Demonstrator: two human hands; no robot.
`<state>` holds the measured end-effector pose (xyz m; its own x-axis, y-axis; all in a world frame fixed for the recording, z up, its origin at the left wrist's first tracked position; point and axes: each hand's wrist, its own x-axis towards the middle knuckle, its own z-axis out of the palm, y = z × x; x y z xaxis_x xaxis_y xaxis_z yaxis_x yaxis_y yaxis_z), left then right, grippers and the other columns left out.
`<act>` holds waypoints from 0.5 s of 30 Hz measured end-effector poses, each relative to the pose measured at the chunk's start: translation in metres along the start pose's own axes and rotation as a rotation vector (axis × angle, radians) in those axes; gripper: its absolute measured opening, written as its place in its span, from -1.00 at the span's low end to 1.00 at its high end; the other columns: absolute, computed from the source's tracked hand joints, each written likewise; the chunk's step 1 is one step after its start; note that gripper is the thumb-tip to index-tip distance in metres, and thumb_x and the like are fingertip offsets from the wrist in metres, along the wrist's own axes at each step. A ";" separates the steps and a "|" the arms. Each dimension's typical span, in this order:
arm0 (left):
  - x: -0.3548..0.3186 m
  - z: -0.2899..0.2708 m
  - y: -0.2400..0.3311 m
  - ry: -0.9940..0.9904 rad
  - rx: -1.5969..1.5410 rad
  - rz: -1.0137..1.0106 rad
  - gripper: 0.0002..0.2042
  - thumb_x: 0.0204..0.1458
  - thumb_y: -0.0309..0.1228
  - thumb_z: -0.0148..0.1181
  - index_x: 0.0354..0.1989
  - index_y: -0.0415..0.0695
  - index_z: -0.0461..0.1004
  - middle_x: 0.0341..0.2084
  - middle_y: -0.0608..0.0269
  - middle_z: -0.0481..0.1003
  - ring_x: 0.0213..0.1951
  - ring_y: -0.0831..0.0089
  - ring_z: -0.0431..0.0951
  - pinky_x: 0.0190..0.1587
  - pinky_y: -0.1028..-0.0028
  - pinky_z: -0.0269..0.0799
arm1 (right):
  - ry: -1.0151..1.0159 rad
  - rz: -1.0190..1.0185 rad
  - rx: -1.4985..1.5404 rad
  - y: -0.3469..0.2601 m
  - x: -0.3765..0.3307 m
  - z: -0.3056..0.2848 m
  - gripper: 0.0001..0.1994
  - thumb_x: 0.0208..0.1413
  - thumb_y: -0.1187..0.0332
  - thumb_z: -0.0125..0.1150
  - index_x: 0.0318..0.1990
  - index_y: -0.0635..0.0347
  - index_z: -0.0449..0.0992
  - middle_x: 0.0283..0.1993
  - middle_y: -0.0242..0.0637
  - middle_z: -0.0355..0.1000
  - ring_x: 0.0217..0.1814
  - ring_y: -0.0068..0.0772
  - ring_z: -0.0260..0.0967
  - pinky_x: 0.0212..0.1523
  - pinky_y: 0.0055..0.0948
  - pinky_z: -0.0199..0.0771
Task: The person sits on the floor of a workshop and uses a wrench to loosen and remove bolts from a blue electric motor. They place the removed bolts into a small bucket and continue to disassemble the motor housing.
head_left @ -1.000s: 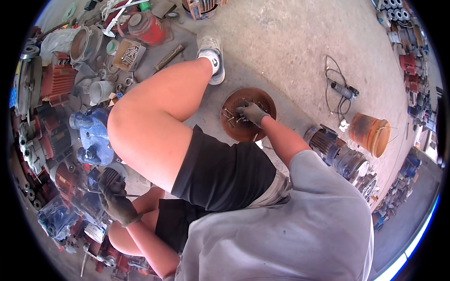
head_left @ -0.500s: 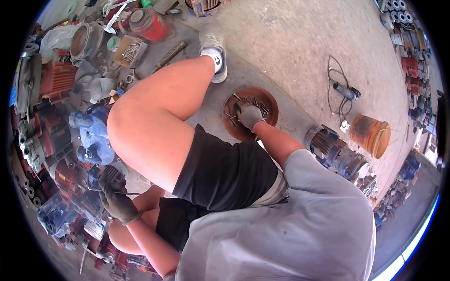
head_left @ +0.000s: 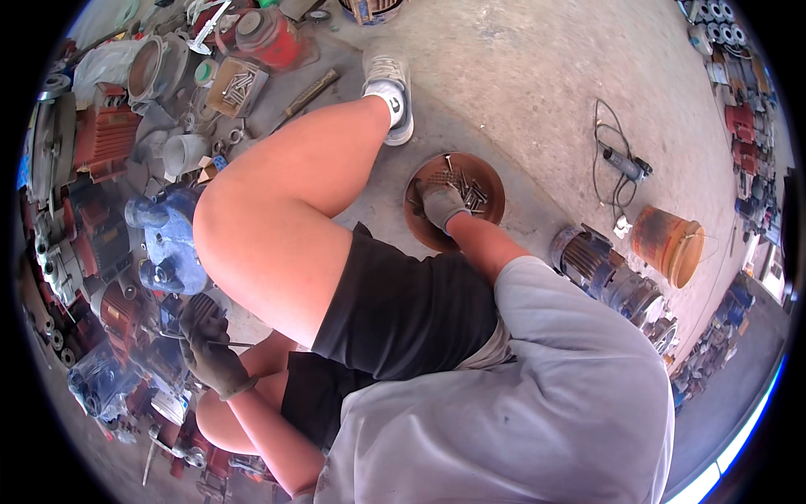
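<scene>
My left hand (head_left: 210, 357), in a dark grey work glove, is closed around a thin metal rod (head_left: 239, 344) that sticks out on both sides of the fist. Beside that hand, past my raised knee, stands a blue cast-metal housing (head_left: 172, 244). My right hand (head_left: 442, 206), also gloved, reaches down into a round rust-brown bowl (head_left: 495, 189) on the floor. Loose bolts (head_left: 474, 195) lie in the bowl, next to the fingers. Those fingertips point down and are mostly hidden, so any grip there cannot be made out.
A box of bolts (head_left: 238, 86), a red jar (head_left: 273, 38) and motor parts (head_left: 105, 134) crowd the left. A motor (head_left: 588, 260), an orange bucket (head_left: 667, 245) and a corded power tool (head_left: 621, 164) stand or lie on the right. My shoe (head_left: 390, 101) is beyond the bowl.
My right hand has shifted slightly within the bowl, toward its left side, and more bolts show beside it. My left hand keeps its hold on the rod. The view has moved slightly.
</scene>
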<state>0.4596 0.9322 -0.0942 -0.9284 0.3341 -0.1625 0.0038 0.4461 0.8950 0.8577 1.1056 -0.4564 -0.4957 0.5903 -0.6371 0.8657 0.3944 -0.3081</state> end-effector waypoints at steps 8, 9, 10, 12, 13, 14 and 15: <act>-0.005 0.010 0.006 0.013 -0.034 -0.021 -0.60 0.46 -0.30 -0.01 0.25 -0.33 0.57 -0.64 0.41 0.45 -0.56 0.65 0.37 -0.34 0.60 0.40 | -0.029 0.006 -0.039 -0.008 0.002 -0.023 -0.62 0.32 0.31 0.11 0.26 0.11 0.48 0.26 0.01 0.52 0.06 0.05 0.68 0.04 0.02 0.67; -0.005 0.009 0.007 0.009 -0.040 -0.025 -0.60 0.46 -0.30 -0.01 0.25 -0.33 0.57 -0.63 0.41 0.45 -0.56 0.65 0.37 -0.34 0.59 0.40 | -0.007 0.029 -0.005 -0.012 0.001 -0.020 -0.61 0.31 0.30 0.14 0.27 0.11 0.48 0.29 0.01 0.49 0.08 0.05 0.67 0.05 0.03 0.66; -0.004 0.006 0.005 0.005 -0.048 -0.028 -0.59 0.46 -0.29 -0.01 0.24 -0.33 0.57 -0.63 0.41 0.45 -0.56 0.64 0.37 -0.34 0.59 0.41 | 0.014 0.050 0.029 -0.014 0.001 -0.017 -0.59 0.30 0.30 0.16 0.27 0.10 0.49 0.33 0.02 0.46 0.10 0.05 0.67 0.06 0.04 0.66; -0.004 0.007 0.007 0.019 -0.044 -0.034 -0.59 0.46 -0.28 -0.01 0.24 -0.33 0.57 -0.64 0.41 0.44 -0.55 0.63 0.38 -0.34 0.59 0.42 | 0.023 0.098 0.042 -0.018 0.004 -0.013 -0.61 0.29 0.28 0.18 0.24 0.11 0.53 0.30 0.02 0.50 0.12 0.07 0.66 0.08 0.04 0.65; -0.007 0.013 0.012 0.038 -0.032 -0.037 -0.59 0.46 -0.28 0.00 0.23 -0.33 0.58 -0.64 0.41 0.43 -0.55 0.63 0.38 -0.34 0.59 0.42 | 0.029 0.122 0.049 -0.020 0.006 -0.011 -0.61 0.29 0.28 0.18 0.23 0.11 0.54 0.28 0.02 0.52 0.13 0.07 0.66 0.09 0.04 0.65; -0.008 0.016 0.015 0.058 -0.019 -0.040 -0.60 0.45 -0.28 0.00 0.22 -0.32 0.58 -0.65 0.41 0.43 -0.55 0.62 0.39 -0.33 0.59 0.43 | 0.039 0.107 0.050 -0.019 0.009 -0.010 -0.62 0.27 0.23 0.23 0.20 0.12 0.55 0.20 0.02 0.55 0.11 0.09 0.66 0.08 0.05 0.64; -0.007 0.011 0.013 0.042 0.038 -0.020 -0.60 0.45 -0.29 0.01 0.23 -0.31 0.58 -0.61 0.39 0.46 -0.52 0.60 0.42 -0.31 0.58 0.46 | 0.047 0.091 0.051 -0.015 0.013 -0.008 -0.62 0.25 0.19 0.27 0.16 0.14 0.56 0.11 0.01 0.58 0.09 0.11 0.66 0.07 0.06 0.63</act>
<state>0.4696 0.9447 -0.0859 -0.9433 0.2899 -0.1615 -0.0011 0.4839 0.8751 0.8373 1.1130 -0.4539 -0.4162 0.6552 -0.6304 0.9093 0.3017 -0.2867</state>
